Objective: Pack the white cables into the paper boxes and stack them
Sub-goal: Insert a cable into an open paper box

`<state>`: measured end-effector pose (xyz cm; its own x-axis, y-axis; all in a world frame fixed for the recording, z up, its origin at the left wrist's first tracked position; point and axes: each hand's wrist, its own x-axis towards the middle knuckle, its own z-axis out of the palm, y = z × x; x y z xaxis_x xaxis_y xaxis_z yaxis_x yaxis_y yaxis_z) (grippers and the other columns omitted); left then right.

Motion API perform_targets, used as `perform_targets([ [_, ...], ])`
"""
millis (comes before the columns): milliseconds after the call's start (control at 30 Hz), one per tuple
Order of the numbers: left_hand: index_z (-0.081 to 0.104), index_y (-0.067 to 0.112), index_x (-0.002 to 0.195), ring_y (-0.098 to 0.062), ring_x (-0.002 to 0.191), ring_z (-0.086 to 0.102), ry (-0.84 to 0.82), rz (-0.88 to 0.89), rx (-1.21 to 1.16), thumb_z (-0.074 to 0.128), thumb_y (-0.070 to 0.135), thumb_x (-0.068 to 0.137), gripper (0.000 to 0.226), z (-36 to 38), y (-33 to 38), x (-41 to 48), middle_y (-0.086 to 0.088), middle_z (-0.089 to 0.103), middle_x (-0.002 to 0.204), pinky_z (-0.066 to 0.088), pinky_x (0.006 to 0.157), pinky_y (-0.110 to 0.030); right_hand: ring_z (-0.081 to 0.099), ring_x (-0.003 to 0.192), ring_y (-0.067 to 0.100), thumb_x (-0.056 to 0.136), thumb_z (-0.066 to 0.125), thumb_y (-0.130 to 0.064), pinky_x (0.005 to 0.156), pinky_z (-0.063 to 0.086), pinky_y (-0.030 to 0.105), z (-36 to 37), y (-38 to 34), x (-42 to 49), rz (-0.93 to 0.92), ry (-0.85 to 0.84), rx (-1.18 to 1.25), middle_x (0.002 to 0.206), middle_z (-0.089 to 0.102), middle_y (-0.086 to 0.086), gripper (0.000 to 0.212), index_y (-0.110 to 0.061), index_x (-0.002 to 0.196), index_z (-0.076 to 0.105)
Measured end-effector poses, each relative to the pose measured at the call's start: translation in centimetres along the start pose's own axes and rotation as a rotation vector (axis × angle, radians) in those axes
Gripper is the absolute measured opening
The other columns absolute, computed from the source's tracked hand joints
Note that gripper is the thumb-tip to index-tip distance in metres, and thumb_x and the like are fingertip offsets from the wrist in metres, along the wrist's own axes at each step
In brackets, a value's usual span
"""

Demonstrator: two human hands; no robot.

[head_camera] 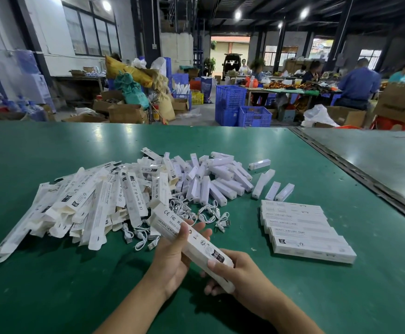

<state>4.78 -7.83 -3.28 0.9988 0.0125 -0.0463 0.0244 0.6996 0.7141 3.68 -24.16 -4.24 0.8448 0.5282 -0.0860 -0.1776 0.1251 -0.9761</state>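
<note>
A long white paper box (196, 242) is held slantwise above the green table (52, 285), near its front. My left hand (172, 256) grips its middle from below, thumb on top. My right hand (235, 273) holds its near end, thumb pressed on the box. Several coiled white cables (204, 213) lie on the table just beyond the box. A big heap of flat, unfilled paper boxes (88, 203) spreads to the left. A row of closed boxes (305, 230) lies side by side on the right.
Several small white lamp bars (220, 179) are piled behind the cables. A metal rail (355, 169) runs along the table's right side, with a grey table beyond. Blue crates (242, 107), cartons and seated people fill the hall behind.
</note>
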Motion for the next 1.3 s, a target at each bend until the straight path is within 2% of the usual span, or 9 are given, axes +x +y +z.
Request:
perform_targets([
  [167,0.059,0.008,0.100,-0.026,0.081,0.073,-0.062,-0.011,-0.104,0.074,0.029,0.076,0.035,-0.4,-0.1,0.1,-0.012,0.067,0.087,0.061,0.070,-0.038,0.072,0.073,0.031,0.089,0.068,-0.027,0.059,0.057,0.028,0.1,0.1,0.2,0.029,0.020,0.024,0.091,0.071,0.019,0.029,-0.006,0.108,0.066],
  [267,0.055,0.008,0.095,-0.019,0.069,0.067,-0.054,0.010,-0.068,0.053,0.027,0.087,0.021,-0.3,-0.3,0.5,-0.005,0.059,0.076,0.060,0.070,-0.034,0.073,0.072,0.030,0.094,0.062,-0.024,0.056,0.056,0.026,0.2,0.0,0.1,0.012,0.022,-0.051,0.090,0.071,0.014,0.014,-0.013,0.098,0.071],
  [400,0.057,0.007,0.101,-0.021,0.073,0.070,-0.047,-0.013,-0.024,0.052,0.029,0.089,0.025,-0.5,-0.3,0.6,-0.007,0.065,0.077,0.060,0.071,-0.035,0.069,0.060,0.026,0.098,0.058,-0.017,0.053,0.055,0.027,0.3,-0.1,0.0,-0.015,0.005,-0.072,0.087,0.069,0.016,0.014,-0.005,0.099,0.065],
  [567,0.048,0.016,0.135,-0.025,0.103,0.071,0.000,0.057,0.161,0.079,0.040,0.077,0.071,-0.5,-0.2,0.3,-0.013,0.070,0.118,0.059,0.077,-0.032,0.060,0.058,0.022,0.089,0.066,-0.029,0.054,0.049,0.028,-0.2,-0.4,0.0,-0.159,0.159,-0.120,0.086,0.070,0.011,0.028,-0.011,0.111,0.065],
  [700,0.043,0.041,0.135,-0.005,0.102,0.066,0.108,0.345,0.707,0.076,0.028,0.087,0.060,-0.7,-1.2,-0.3,0.008,0.062,0.124,0.054,0.081,-0.019,0.057,0.061,0.018,0.093,0.065,-0.018,0.063,0.050,0.031,-1.2,-0.4,0.2,-0.201,0.309,-0.075,0.087,0.071,0.008,0.024,-0.025,0.116,0.063],
  [867,0.027,0.071,0.133,0.008,0.114,0.054,-0.147,0.401,1.266,0.066,0.067,0.074,0.071,-0.9,-1.8,-1.3,0.029,0.061,0.117,0.037,0.090,-0.005,0.059,0.065,0.013,0.092,0.063,-0.030,0.061,0.050,0.026,-1.4,-0.3,0.0,-0.175,0.330,-0.101,0.094,0.074,0.001,0.026,-0.032,0.116,0.054],
  [1000,0.012,0.079,0.131,0.003,0.119,0.049,-0.219,0.387,1.388,0.063,0.074,0.069,0.080,-0.8,-2.2,-1.4,0.016,0.055,0.125,0.042,0.101,-0.020,0.062,0.067,0.007,0.088,0.061,-0.040,0.062,0.047,0.025,-1.1,-0.2,-0.1,-0.124,0.298,-0.119,0.098,0.075,0.001,0.033,-0.025,0.113,0.046],
  [1133,0.018,0.078,0.130,0.003,0.114,0.051,-0.194,0.451,1.412,0.064,0.069,0.070,0.076,-0.9,-2.0,-1.2,0.016,0.057,0.125,0.045,0.100,-0.026,0.059,0.059,0.011,0.095,0.061,-0.017,0.054,0.048,0.023,-0.9,0.1,0.2,-0.170,0.352,-0.176,0.093,0.071,0.017,0.022,-0.016,0.106,0.042],
  [1300,0.021,0.074,0.125,0.010,0.104,0.055,-0.131,0.465,1.412,0.062,0.076,0.065,0.072,-0.9,-2.1,-1.2,0.025,0.059,0.114,0.044,0.088,-0.012,0.062,0.063,0.013,0.097,0.058,-0.020,0.066,0.050,0.026,-0.9,0.0,0.2,-0.305,0.364,-0.258,0.077,0.064,0.001,0.007,-0.016,0.100,0.052],
])
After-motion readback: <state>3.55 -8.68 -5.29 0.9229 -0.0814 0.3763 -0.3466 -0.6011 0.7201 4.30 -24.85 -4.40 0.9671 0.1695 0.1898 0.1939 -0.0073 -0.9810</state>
